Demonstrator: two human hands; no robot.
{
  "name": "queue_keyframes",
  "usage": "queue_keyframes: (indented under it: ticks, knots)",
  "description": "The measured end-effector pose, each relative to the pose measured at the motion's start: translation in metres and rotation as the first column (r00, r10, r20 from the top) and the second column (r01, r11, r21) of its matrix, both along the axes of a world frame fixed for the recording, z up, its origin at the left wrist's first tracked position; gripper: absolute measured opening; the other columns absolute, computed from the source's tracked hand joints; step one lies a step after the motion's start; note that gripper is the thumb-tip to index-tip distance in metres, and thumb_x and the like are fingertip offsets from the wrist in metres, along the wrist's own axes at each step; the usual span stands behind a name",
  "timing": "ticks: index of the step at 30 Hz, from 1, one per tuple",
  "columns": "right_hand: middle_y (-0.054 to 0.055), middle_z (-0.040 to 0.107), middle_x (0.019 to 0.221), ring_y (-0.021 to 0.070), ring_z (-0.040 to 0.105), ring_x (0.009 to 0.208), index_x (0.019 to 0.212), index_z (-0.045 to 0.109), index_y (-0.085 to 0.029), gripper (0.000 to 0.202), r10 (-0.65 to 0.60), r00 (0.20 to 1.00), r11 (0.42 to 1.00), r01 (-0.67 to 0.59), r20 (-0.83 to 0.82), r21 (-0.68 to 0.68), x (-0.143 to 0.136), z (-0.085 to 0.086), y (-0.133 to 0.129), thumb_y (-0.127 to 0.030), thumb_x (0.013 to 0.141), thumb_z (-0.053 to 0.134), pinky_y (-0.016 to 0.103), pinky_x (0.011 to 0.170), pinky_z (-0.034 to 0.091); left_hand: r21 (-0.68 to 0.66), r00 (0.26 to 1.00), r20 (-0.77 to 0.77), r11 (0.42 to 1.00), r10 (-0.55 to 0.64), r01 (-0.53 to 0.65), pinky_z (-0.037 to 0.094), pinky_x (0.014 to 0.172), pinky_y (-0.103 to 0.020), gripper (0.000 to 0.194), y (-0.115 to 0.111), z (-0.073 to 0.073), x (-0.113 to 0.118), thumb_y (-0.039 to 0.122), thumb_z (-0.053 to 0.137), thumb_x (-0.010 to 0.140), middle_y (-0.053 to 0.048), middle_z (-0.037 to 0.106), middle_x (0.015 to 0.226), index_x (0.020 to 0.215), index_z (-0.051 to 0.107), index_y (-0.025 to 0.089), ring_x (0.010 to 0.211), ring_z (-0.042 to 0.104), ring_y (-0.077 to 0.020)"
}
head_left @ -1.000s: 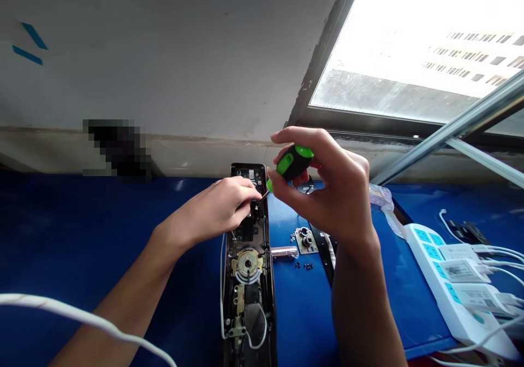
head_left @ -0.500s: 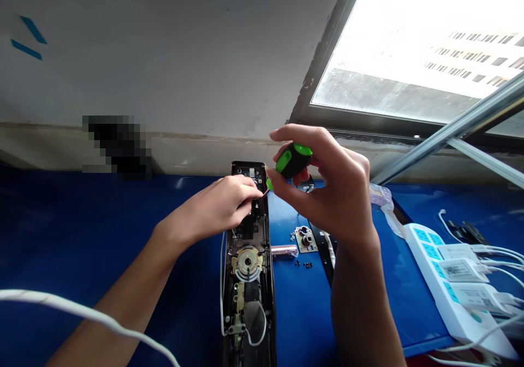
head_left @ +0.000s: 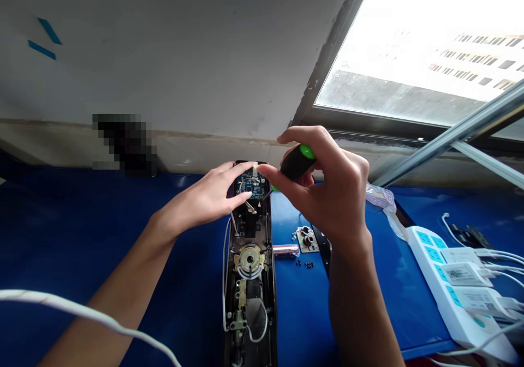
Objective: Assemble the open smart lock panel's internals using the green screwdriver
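A long black device housing (head_left: 249,230) lies with its inside facing up, a circuit board (head_left: 252,184) at its far end and a round metal part (head_left: 250,259) in its middle. My left hand (head_left: 213,192) rests at the far left edge of the housing, thumb and fingers apart around the board. In my right hand (head_left: 327,176) is a black and green screwdriver (head_left: 298,161), its shaft pointing down and left to the board's right edge. The exact spot the tip touches is too small to make out.
Right of the housing lie a small metal plate (head_left: 307,239), several loose screws (head_left: 305,264) and a pinkish cylinder (head_left: 286,251). A white power strip (head_left: 454,290) with plugged chargers stands farther right. A white cable (head_left: 102,320) crosses the lower left.
My left fingers have spread and moved up from the shaft tip, uncovering the circuit board. My right hand has turned the screwdriver handle slightly, and the view has shifted a little.
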State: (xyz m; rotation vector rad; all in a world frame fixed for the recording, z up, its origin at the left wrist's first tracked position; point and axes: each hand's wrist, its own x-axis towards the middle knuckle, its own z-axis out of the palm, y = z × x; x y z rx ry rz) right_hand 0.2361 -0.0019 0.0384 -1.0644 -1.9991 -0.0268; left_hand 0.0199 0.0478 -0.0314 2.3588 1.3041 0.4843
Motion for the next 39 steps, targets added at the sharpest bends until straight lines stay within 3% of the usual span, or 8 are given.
queue_keyframes:
  ticks: [6, 13, 16, 20, 22, 27, 33, 39]
  knots:
    - [-0.001, 0.073, 0.088, 0.0129, 0.057, 0.062, 0.114, 0.063, -0.028, 0.016, 0.084, 0.995, 0.996, -0.084, -0.050, -0.012, -0.001, -0.003, 0.002, -0.031, 0.099, 0.062, 0.034, 0.068, 0.058, 0.006, 0.996, 0.086, 0.999, -0.036, 0.036, 0.050, 0.109, -0.040, 0.068, 0.002, -0.001, 0.004, 0.046, 0.062, 0.095, -0.008, 0.055, 0.151, 0.158, 0.040, 0.033, 0.134, 0.056, -0.0291]
    - [0.001, 0.072, 0.103, 0.0142, 0.065, 0.078, 0.136, 0.050, -0.025, 0.049, 0.168, 0.985, 0.979, -0.173, -0.050, -0.112, 0.003, -0.003, -0.004, -0.011, 0.089, 0.057, 0.033, 0.077, 0.057, -0.031, 0.997, 0.075, 0.999, -0.032, 0.034, 0.052, 0.107, -0.041, 0.067, 0.002, 0.002, 0.004, 0.050, 0.063, 0.094, -0.008, 0.057, 0.147, 0.156, 0.044, 0.034, 0.129, 0.059, -0.0294]
    - [0.001, 0.071, 0.103, 0.0125, 0.060, 0.071, 0.130, 0.050, -0.023, 0.050, 0.106, 0.994, 0.994, -0.107, -0.016, -0.028, 0.004, -0.006, -0.003, -0.007, 0.083, 0.059, 0.032, 0.068, 0.054, -0.050, 1.000, 0.029, 0.999, 0.004, -0.003, 0.048, 0.114, -0.046, 0.070, 0.001, 0.003, 0.004, 0.057, 0.061, 0.093, -0.008, 0.049, 0.156, 0.157, 0.043, 0.035, 0.140, 0.052, -0.0332]
    - [-0.002, 0.066, 0.088, 0.0102, 0.049, 0.061, 0.106, 0.057, -0.026, 0.022, -0.001, 1.000, 0.998, 0.000, 0.014, 0.059, 0.003, -0.010, 0.002, -0.014, 0.089, 0.064, 0.030, 0.059, 0.047, -0.042, 1.000, -0.002, 0.999, 0.005, -0.005, 0.044, 0.119, -0.048, 0.067, 0.001, 0.002, 0.004, 0.058, 0.060, 0.094, -0.007, 0.050, 0.157, 0.156, 0.045, 0.036, 0.147, 0.047, -0.0335]
    - [-0.003, 0.064, 0.086, 0.0098, 0.049, 0.061, 0.100, 0.057, -0.026, 0.019, -0.012, 1.000, 0.996, 0.011, 0.018, 0.085, 0.003, -0.010, 0.002, -0.013, 0.089, 0.065, 0.029, 0.061, 0.049, -0.051, 1.000, -0.020, 0.999, 0.019, -0.020, 0.043, 0.120, -0.049, 0.068, 0.000, 0.001, 0.004, 0.060, 0.059, 0.094, -0.008, 0.048, 0.159, 0.156, 0.044, 0.037, 0.149, 0.044, -0.0337]
    - [0.001, 0.068, 0.108, 0.0104, 0.058, 0.068, 0.119, 0.053, -0.026, 0.044, 0.071, 0.997, 0.997, -0.071, 0.011, 0.023, 0.003, -0.008, -0.001, -0.003, 0.081, 0.060, 0.031, 0.067, 0.053, -0.082, 0.993, -0.100, 0.994, 0.065, -0.073, 0.035, 0.125, -0.054, 0.071, -0.002, 0.001, 0.004, 0.063, 0.057, 0.093, -0.010, 0.036, 0.168, 0.158, 0.041, 0.038, 0.157, 0.029, -0.0365]
    - [-0.001, 0.068, 0.100, 0.0110, 0.058, 0.070, 0.114, 0.056, -0.026, 0.031, 0.022, 1.000, 0.999, -0.023, 0.019, 0.049, 0.004, -0.009, 0.001, -0.009, 0.088, 0.062, 0.029, 0.065, 0.053, -0.079, 0.991, -0.112, 0.994, 0.070, -0.079, 0.036, 0.125, -0.054, 0.075, -0.002, 0.002, 0.004, 0.067, 0.056, 0.093, -0.009, 0.036, 0.168, 0.159, 0.040, 0.037, 0.156, 0.031, -0.0377]
    - [0.001, 0.066, 0.112, 0.0101, 0.058, 0.071, 0.123, 0.051, -0.025, 0.050, 0.096, 0.995, 0.995, -0.096, 0.009, 0.009, 0.003, -0.008, -0.001, -0.002, 0.080, 0.061, 0.031, 0.066, 0.052, -0.081, 0.992, -0.114, 0.994, 0.062, -0.072, 0.036, 0.124, -0.054, 0.072, -0.002, 0.002, 0.003, 0.064, 0.056, 0.093, -0.008, 0.034, 0.169, 0.159, 0.041, 0.038, 0.158, 0.028, -0.0366]
